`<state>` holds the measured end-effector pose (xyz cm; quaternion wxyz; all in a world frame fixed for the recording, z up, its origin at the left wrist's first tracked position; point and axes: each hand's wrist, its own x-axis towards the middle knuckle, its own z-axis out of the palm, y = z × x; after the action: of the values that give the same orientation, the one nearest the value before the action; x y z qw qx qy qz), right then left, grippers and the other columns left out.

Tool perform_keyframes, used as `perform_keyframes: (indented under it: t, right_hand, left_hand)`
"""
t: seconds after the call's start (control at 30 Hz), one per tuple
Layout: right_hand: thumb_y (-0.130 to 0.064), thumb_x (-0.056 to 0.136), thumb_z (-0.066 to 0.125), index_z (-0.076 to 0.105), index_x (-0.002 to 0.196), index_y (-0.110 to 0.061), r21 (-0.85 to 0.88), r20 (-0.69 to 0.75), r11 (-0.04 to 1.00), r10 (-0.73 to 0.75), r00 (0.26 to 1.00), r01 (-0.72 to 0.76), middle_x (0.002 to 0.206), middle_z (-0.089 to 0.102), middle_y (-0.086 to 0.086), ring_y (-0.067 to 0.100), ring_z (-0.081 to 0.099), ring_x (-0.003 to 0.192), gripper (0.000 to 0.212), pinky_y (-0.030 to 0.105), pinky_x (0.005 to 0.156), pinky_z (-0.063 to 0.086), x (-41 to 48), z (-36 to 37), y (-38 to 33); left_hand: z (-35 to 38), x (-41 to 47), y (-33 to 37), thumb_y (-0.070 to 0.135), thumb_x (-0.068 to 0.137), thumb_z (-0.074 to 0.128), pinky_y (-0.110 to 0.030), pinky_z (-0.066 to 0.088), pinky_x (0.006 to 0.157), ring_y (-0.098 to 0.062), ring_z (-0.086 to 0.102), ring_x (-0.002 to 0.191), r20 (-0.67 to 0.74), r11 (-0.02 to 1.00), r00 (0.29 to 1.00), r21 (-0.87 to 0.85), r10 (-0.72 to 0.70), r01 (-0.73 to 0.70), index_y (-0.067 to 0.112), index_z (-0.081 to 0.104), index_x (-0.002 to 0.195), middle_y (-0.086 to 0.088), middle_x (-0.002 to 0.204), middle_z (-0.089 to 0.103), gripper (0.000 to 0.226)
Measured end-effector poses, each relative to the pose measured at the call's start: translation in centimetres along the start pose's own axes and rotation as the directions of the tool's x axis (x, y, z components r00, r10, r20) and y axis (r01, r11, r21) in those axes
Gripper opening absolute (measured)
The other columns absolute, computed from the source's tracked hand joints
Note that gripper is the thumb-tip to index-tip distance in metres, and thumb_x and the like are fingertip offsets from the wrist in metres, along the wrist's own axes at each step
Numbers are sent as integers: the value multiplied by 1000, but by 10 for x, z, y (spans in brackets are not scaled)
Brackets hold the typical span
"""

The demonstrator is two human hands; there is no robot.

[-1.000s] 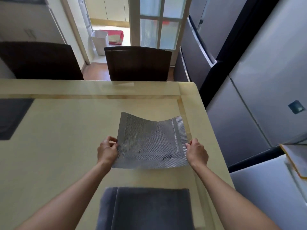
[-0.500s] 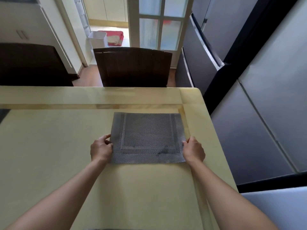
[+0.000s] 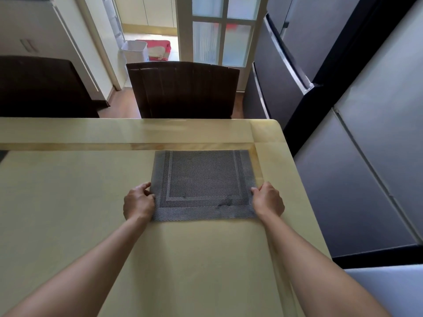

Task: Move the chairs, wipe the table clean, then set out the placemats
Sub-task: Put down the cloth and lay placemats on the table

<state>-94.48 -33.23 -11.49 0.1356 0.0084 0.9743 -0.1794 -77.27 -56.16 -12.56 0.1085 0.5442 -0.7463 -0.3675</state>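
Near field: both forearms reach out over the worktop, a pale yellow glossy surface that shows no crumbs or smears from here. I take the wipe as done, though nothing in view proves it, and no cloth is in sight. Left hand: fingers curled, pinching the left edge of the placemat near its near corner. Right hand: same hold on the right edge, thumb on top; the fingers beneath are hidden. The placemat, a grey woven rectangle with a paler border line, lies flat on the worktop toward the far right corner. Its far edge meets the darker inlaid strip that runs along the border, and its sides look square to it. Judgement: this mat is placed and only needs releasing, perhaps after a small squaring nudge. Farther out: a dark chair stands just behind the far edge of the worktop, directly beyond this mat, and a second chair stands to its left with no mat in front of it. Whether either chair counts as moved I cannot tell. Right of the worktop is the grey fridge; beyond the chairs, a glazed door. Remaining, as I read it: let go here, then lay mats at the other seats.
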Motion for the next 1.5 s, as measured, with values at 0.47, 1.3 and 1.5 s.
perform_keyframes:
  t: [0.47,1.3,1.5]
  right_hand:
    - [-32,97,49,54,109,-5,-15,-19,999,-32,999,32,111,65,15,34,62,98,30,31,68,39,-2,0,0]
    - [-18,91,59,55,124,-9,13,54,937,-350,935,350,125,48,13,29,45,118,35,31,98,37,-126,-3,66]
    - [-19,90,59,57,119,-6,0,202,972,-229,952,234,121,52,14,30,50,115,32,31,94,39,-235,0,133]
  left_hand:
    - [3,2,1,13,88,60,-35,52,83,-28,64,99,-14,999,999,-14,-42,42,25,61,126,-5,112,70,40]
    - [-50,-103,-50,8,88,59,-38,42,94,-29,51,111,181,933,934,135,308,-334,13,61,121,-11,120,59,33]
    - [-95,-201,-139,11,87,61,-29,42,85,-25,58,98,297,963,940,156,168,-221,11,64,113,-12,106,60,26]
